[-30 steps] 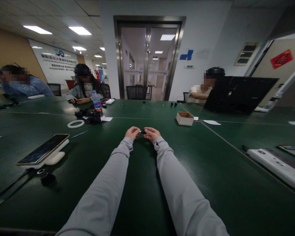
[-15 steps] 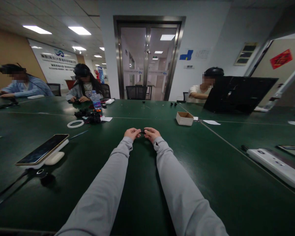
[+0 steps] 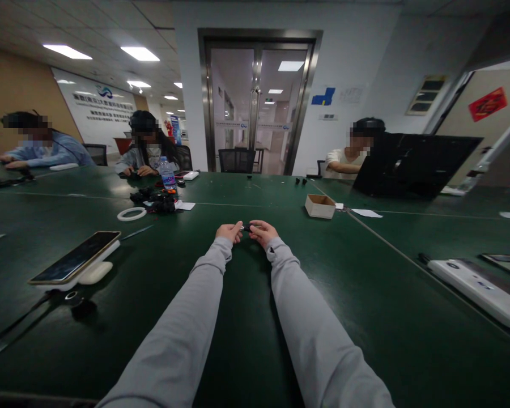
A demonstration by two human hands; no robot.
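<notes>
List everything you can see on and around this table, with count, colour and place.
table: one, dark green, fills the view
phone: one, black screen, near left
ring: one, white, left of centre
water bottle: one, clear, far left
cardboard box: one, brown, right of centre
laptop: one, black, far right
people: three, seated at far side
small part: one, black, between both hands
left hand: grip on small part
right hand: grip on small part
</notes>
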